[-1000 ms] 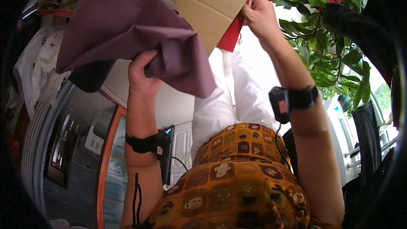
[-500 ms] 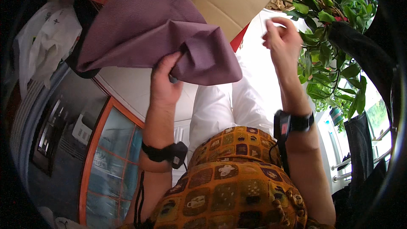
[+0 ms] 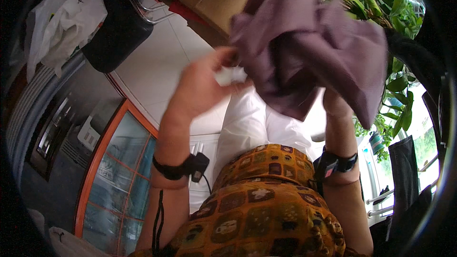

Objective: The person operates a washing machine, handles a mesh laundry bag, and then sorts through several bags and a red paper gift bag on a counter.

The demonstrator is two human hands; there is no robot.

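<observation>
A dull purple cloth [image 3: 304, 43] is bunched up in the air in front of me, its folds smeared by motion. My right hand [image 3: 337, 103] is beneath and behind it, holding it up; only the wrist and the heel of the hand show, and the fingers are covered by the fabric. At the cloth's left edge is my left hand [image 3: 200, 83], blurred, with thumb and fingers apart and a gap between them. Its fingertips come close to the fabric; whether they touch it I cannot tell.
A cardboard box [image 3: 228, 0] stands beyond the cloth. Leafy plants [image 3: 400, 9] fill the right side. At left are a black stool seat [image 3: 119, 28], a white plastic bag [image 3: 71, 24] and an orange-framed glass door [image 3: 114, 176]. White tiles [image 3: 162, 52] cover the floor.
The cloth has gone from my left hand over to the right and is crumpled now. My right hand, bare before, is behind it. My left hand has come off the cloth.
</observation>
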